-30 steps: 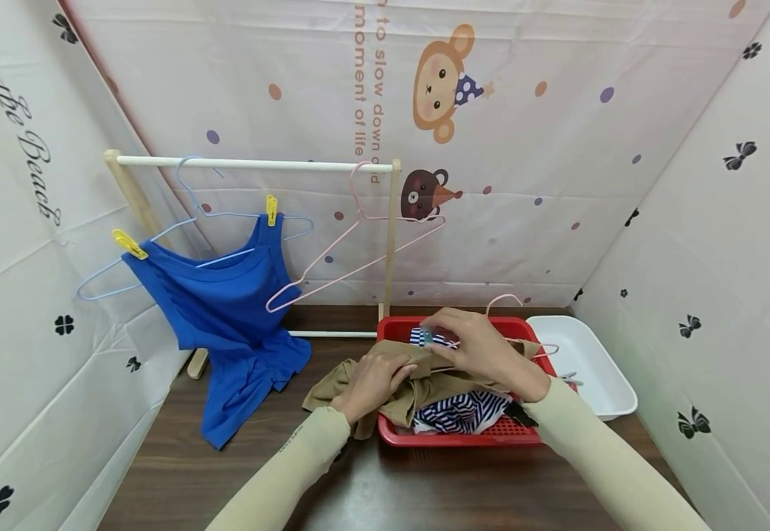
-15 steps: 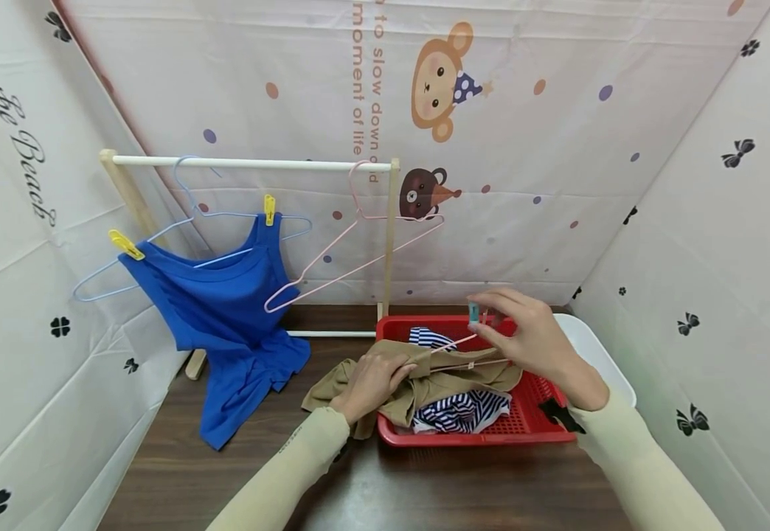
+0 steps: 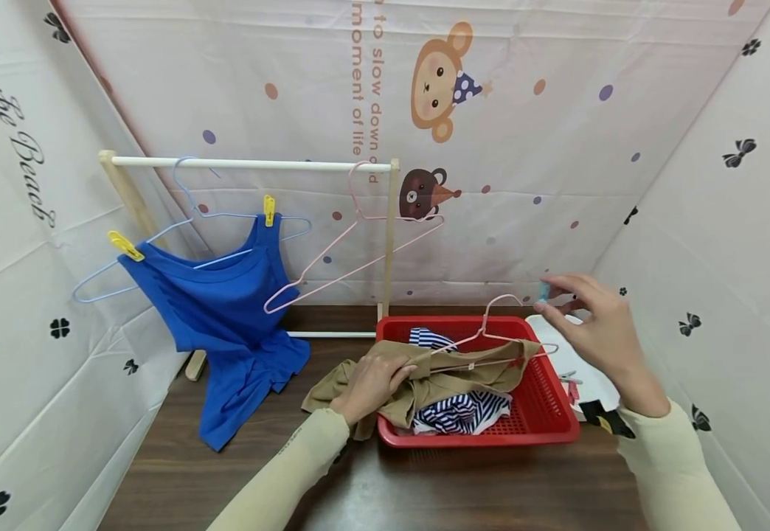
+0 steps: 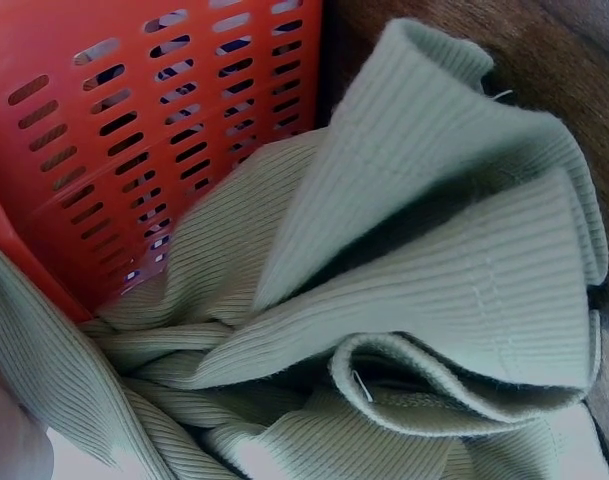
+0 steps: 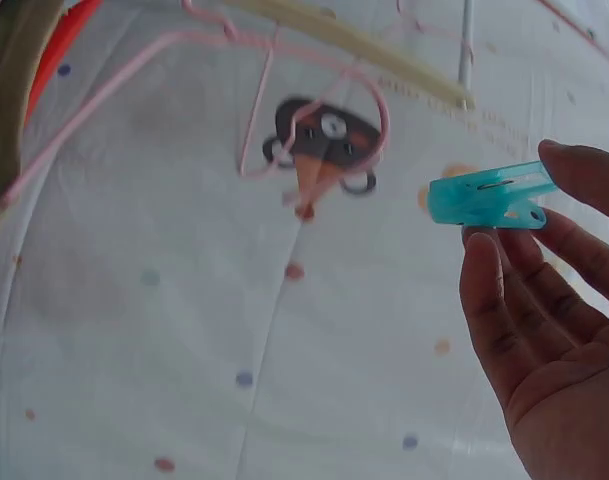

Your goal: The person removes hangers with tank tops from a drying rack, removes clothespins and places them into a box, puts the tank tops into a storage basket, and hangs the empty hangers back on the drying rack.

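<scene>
A teal clothespin (image 3: 543,290) is pinched between the thumb and fingers of my right hand (image 3: 600,332), held up at the right of the red basket. In the right wrist view the clothespin (image 5: 489,195) points away from the palm. My left hand (image 3: 368,383) grips a khaki ribbed garment (image 3: 398,413) at the basket's left rim. Its ribbed ends (image 4: 424,290) spill over onto the table in the left wrist view. A pink hanger (image 3: 484,322) lies inside the garment's neckline, its hook up and its right end sticking out past the khaki shoulder.
The red basket (image 3: 478,441) also holds a striped garment (image 3: 458,413). Behind it at right, a white tray (image 3: 560,354) holds small clips. At left, a rack (image 3: 245,164) carries a blue tank top (image 3: 226,295) clipped with yellow clothespins (image 3: 269,210), and a bare pink hanger (image 3: 332,251).
My right hand has moved right with the teal clothespin, from over the khaki garment to beyond the basket, uncovering the hanger's hook and right end. My left hand stays put.
</scene>
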A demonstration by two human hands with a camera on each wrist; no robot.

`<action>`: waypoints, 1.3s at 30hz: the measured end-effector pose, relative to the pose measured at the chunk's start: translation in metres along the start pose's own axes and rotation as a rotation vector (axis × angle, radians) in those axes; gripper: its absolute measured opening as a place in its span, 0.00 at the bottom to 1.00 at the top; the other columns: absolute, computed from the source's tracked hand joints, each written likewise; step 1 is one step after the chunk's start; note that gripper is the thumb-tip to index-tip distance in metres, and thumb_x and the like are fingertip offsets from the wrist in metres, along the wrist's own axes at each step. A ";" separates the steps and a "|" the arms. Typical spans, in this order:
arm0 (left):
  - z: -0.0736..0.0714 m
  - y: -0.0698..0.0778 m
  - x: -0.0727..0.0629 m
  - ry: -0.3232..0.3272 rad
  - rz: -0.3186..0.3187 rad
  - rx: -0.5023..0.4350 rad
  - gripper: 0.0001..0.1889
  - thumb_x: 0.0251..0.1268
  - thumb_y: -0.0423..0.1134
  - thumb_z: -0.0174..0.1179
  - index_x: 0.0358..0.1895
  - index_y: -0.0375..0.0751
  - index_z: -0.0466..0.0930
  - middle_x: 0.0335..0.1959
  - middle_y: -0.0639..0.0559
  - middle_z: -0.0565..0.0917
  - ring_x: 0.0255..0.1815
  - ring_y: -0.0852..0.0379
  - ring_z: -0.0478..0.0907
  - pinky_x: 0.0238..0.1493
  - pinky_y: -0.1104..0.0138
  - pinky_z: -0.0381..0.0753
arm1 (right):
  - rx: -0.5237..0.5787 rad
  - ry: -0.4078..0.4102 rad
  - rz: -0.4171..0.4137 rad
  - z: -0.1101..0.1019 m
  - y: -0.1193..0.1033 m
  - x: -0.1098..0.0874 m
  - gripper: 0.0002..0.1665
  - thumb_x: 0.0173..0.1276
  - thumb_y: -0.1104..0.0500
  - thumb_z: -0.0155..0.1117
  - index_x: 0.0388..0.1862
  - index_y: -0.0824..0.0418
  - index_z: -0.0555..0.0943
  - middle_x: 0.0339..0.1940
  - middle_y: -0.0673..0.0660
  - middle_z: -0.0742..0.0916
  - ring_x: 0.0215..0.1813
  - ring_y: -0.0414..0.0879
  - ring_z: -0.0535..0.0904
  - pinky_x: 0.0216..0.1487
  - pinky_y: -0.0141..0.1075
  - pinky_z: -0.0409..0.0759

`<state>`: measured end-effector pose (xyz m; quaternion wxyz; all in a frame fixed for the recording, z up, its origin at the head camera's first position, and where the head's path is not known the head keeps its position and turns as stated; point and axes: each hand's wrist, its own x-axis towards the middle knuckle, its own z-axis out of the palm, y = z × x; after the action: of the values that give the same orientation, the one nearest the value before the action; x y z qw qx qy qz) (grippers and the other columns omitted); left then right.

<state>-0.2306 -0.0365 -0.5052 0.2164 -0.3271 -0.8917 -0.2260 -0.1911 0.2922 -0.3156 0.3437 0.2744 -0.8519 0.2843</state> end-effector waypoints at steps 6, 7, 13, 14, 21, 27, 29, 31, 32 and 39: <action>0.001 0.000 0.000 -0.014 -0.010 -0.006 0.17 0.73 0.54 0.53 0.24 0.55 0.69 0.15 0.64 0.63 0.19 0.67 0.61 0.22 0.74 0.58 | -0.047 0.044 0.107 -0.014 0.025 -0.009 0.26 0.52 0.73 0.74 0.53 0.65 0.83 0.39 0.56 0.85 0.42 0.24 0.75 0.39 0.11 0.72; 0.001 0.000 0.000 -0.014 -0.011 -0.002 0.17 0.73 0.54 0.53 0.24 0.55 0.69 0.15 0.64 0.63 0.19 0.67 0.62 0.22 0.74 0.58 | -0.053 0.044 0.125 -0.014 0.030 -0.011 0.26 0.53 0.73 0.74 0.53 0.65 0.83 0.39 0.56 0.85 0.42 0.22 0.75 0.38 0.11 0.71; 0.000 0.001 0.000 -0.017 -0.010 0.009 0.16 0.73 0.54 0.53 0.25 0.54 0.70 0.15 0.65 0.63 0.19 0.67 0.62 0.23 0.74 0.59 | -0.112 -0.029 0.296 -0.016 0.059 -0.028 0.23 0.60 0.64 0.72 0.55 0.65 0.81 0.40 0.62 0.86 0.40 0.19 0.71 0.35 0.09 0.69; 0.000 0.001 0.000 -0.019 -0.010 0.010 0.16 0.73 0.54 0.52 0.25 0.54 0.70 0.15 0.65 0.63 0.19 0.67 0.62 0.23 0.74 0.59 | -0.124 -0.048 0.324 -0.016 0.063 -0.030 0.23 0.61 0.63 0.71 0.55 0.65 0.81 0.41 0.63 0.86 0.40 0.19 0.70 0.35 0.09 0.68; 0.000 0.001 0.000 -0.017 -0.006 0.016 0.16 0.73 0.54 0.52 0.26 0.54 0.70 0.15 0.64 0.64 0.20 0.67 0.62 0.23 0.73 0.59 | -0.210 -0.154 0.443 -0.012 0.102 -0.053 0.23 0.66 0.58 0.68 0.57 0.68 0.78 0.45 0.68 0.85 0.45 0.50 0.80 0.34 0.21 0.78; 0.000 0.001 -0.001 -0.009 0.000 0.014 0.17 0.73 0.54 0.52 0.25 0.54 0.69 0.15 0.64 0.63 0.20 0.66 0.62 0.23 0.73 0.59 | -0.239 -0.253 0.559 0.001 0.134 -0.076 0.25 0.69 0.54 0.64 0.59 0.69 0.76 0.48 0.72 0.83 0.50 0.67 0.79 0.43 0.59 0.79; 0.000 0.000 -0.001 -0.009 0.000 0.010 0.17 0.73 0.54 0.52 0.25 0.54 0.69 0.15 0.64 0.63 0.20 0.66 0.62 0.23 0.73 0.59 | -0.235 -0.296 0.594 0.006 0.142 -0.084 0.26 0.70 0.53 0.63 0.59 0.70 0.76 0.48 0.73 0.83 0.51 0.68 0.78 0.44 0.60 0.79; 0.000 0.000 -0.001 -0.007 0.000 0.013 0.17 0.73 0.54 0.52 0.25 0.54 0.70 0.15 0.64 0.63 0.20 0.66 0.62 0.23 0.73 0.59 | -0.230 -0.337 0.618 0.011 0.149 -0.091 0.27 0.69 0.53 0.63 0.59 0.71 0.75 0.48 0.73 0.83 0.51 0.68 0.78 0.43 0.59 0.79; 0.001 0.000 -0.001 -0.005 0.002 0.014 0.16 0.73 0.54 0.52 0.25 0.54 0.70 0.15 0.64 0.64 0.20 0.66 0.62 0.23 0.73 0.59 | -0.224 -0.354 0.624 0.013 0.153 -0.095 0.27 0.69 0.53 0.63 0.59 0.71 0.75 0.48 0.74 0.83 0.51 0.68 0.78 0.42 0.58 0.80; 0.001 -0.001 -0.001 -0.001 0.008 0.020 0.16 0.73 0.55 0.52 0.25 0.55 0.69 0.15 0.64 0.63 0.20 0.67 0.61 0.23 0.73 0.59 | -0.207 -0.457 0.634 0.023 0.170 -0.114 0.27 0.67 0.54 0.65 0.56 0.73 0.77 0.47 0.73 0.84 0.48 0.68 0.80 0.40 0.53 0.83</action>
<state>-0.2308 -0.0367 -0.5067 0.2203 -0.3288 -0.8925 -0.2163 -0.2437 0.4247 -0.4646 0.0665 0.0179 -0.9730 0.2205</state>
